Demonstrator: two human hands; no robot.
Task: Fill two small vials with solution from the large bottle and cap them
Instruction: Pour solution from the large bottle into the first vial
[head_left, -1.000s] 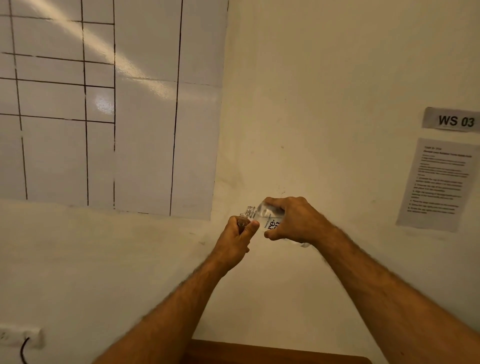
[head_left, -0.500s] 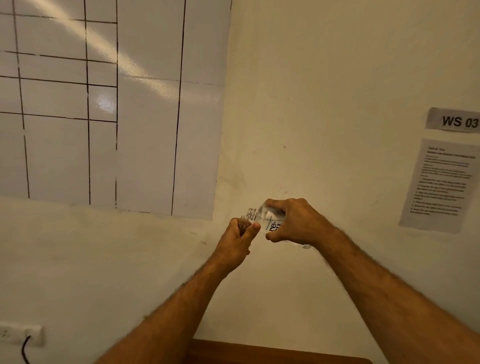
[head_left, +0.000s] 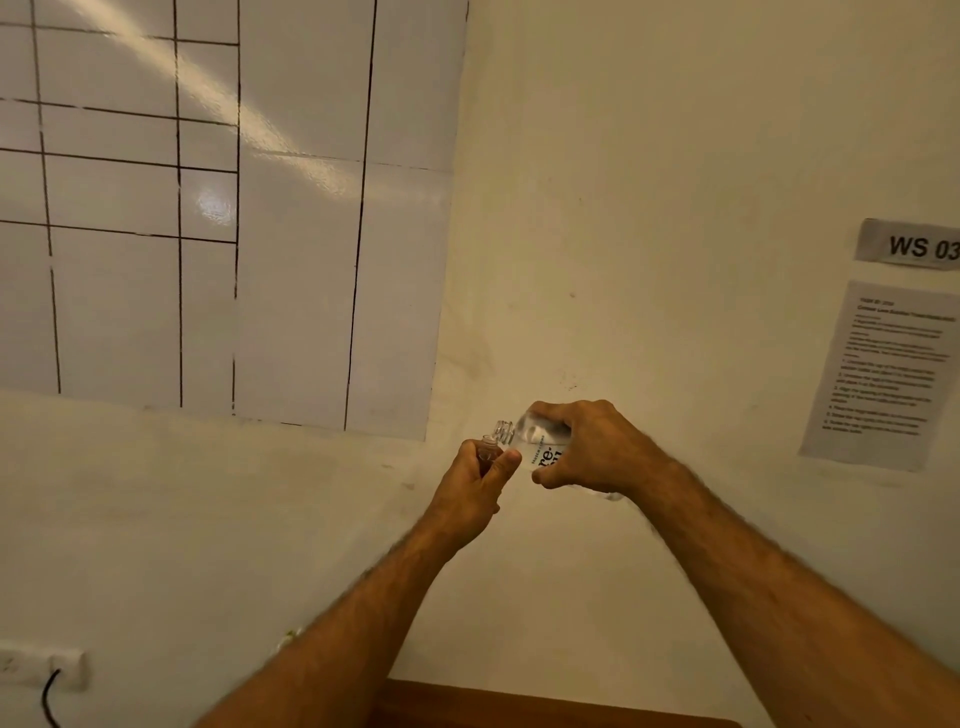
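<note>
My left hand (head_left: 475, 486) grips a small vial (head_left: 488, 450) upright, and only its open neck and upper body show above my fingers. A large clear bottle (head_left: 540, 441) with dark lettering lies tipped to the left in my right hand (head_left: 592, 449). Its threaded, uncapped mouth rests just over the vial's opening. Both hands are raised in front of the wall, close together. The second vial and the caps are out of sight.
A white gridded sheet (head_left: 218, 208) hangs on the wall at upper left. At right are a "WS 03" label (head_left: 914, 245) and a printed instruction sheet (head_left: 888, 374). A wooden table edge (head_left: 545, 706) shows at the bottom, and a wall socket (head_left: 47, 667) with a cable sits at lower left.
Both hands hold almost the same pose; the bottle stays tipped over the vial. The view has shifted very slightly.
</note>
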